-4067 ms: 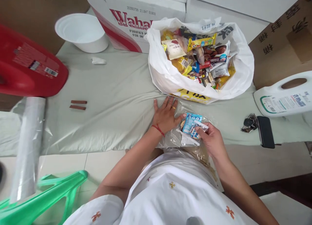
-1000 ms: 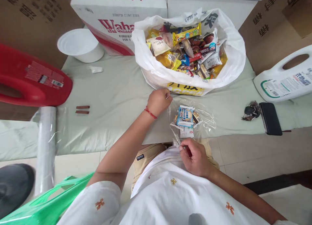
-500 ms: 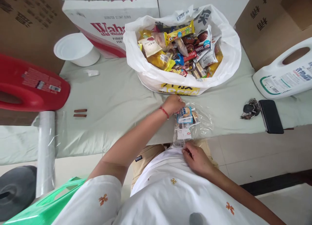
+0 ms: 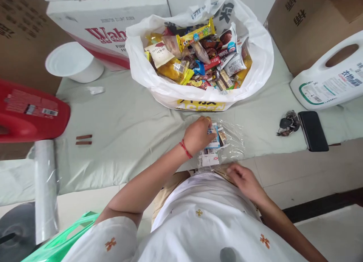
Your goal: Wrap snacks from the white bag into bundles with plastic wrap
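Note:
A clear plastic bag (image 4: 235, 141) lies at the near edge of the cloth-covered surface, with several small snack packets (image 4: 210, 159) inside. My left hand (image 4: 198, 133), with a red string on its wrist, is closed on the bag's upper left part, over a blue and white packet (image 4: 214, 135). At the bag's lower right edge is my right hand (image 4: 245, 180), its fingers curled together; what they pinch is too small to make out. Beyond the clear bag stands a large white bag (image 4: 167, 91), open and full of wrapped snacks (image 4: 198, 57).
A white bowl (image 4: 75, 63), a red jug (image 4: 31, 114), a plastic roll (image 4: 45, 190) and two brown strips (image 4: 84, 140) are on the left. On the right are keys (image 4: 288, 123), a black phone (image 4: 313, 131) and a white detergent bottle (image 4: 329, 72). Boxes (image 4: 107, 27) stand behind.
My right hand has moved right along the clear bag's near edge. My left hand now covers more of the blue packet. The whole view has shifted slightly.

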`<state>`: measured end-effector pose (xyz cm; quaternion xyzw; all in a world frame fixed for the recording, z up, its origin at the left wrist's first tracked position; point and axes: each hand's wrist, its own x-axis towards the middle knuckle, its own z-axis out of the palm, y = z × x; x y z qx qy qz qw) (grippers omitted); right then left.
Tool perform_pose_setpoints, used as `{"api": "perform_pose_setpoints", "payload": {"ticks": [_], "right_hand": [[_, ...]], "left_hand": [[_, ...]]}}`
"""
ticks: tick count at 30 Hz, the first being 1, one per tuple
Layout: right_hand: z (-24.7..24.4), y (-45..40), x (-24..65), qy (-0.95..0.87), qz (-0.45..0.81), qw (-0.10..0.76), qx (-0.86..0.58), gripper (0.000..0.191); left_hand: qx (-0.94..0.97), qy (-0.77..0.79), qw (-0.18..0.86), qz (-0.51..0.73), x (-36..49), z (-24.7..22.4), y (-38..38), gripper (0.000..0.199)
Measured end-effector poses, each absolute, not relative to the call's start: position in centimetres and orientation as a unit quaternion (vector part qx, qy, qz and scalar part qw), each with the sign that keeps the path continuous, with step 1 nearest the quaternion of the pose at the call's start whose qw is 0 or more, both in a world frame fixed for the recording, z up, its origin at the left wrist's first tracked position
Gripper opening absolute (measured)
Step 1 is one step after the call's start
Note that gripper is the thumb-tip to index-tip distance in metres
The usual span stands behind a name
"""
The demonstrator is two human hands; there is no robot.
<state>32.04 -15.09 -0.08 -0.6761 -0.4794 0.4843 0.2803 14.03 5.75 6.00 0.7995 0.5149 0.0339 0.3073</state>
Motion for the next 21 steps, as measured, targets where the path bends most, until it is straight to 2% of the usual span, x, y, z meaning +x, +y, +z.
{"api": "perform_pose_setpoints", "payload": {"ticks": [3, 5, 8, 11, 17, 21], "right_hand": [[-0.4, -15.6, 34.1, -0.357, 0.379, 0.323, -0.790, 0.056], [-0.8, -15.4, 34.0, -0.323, 0.381, 0.341, -0.797, 0.062], [-1.4, -14.5, 32.5, -0.286, 0.423, 0.376, -0.773, 0.064], [-1.4, -14.2, 31.0, -0.241, 0.411, 0.388, -0.789, 0.057], [1.8, -13.8, 30.9, -0.404, 0.311, 0.444, -0.737, 0.035], [3.3, -11.3, 30.7, -0.497, 0.323, 0.423, -0.686, 0.039]], "left_hand": [[0.810, 0.513, 0.284, 0.024, 14.4, 5.9, 5.2, 0.019], [0.813, 0.512, 0.278, 0.014, 14.6, 6.1, 5.1, 0.018], [0.814, 0.514, 0.270, -0.003, 14.9, 6.5, 5.0, 0.016], [0.817, 0.513, 0.264, -0.015, 15.1, 6.8, 4.7, 0.014], [0.824, 0.506, 0.256, -0.014, 15.3, 6.8, 4.6, 0.014], [0.828, 0.502, 0.248, -0.022, 15.6, 6.5, 4.5, 0.019]]}}
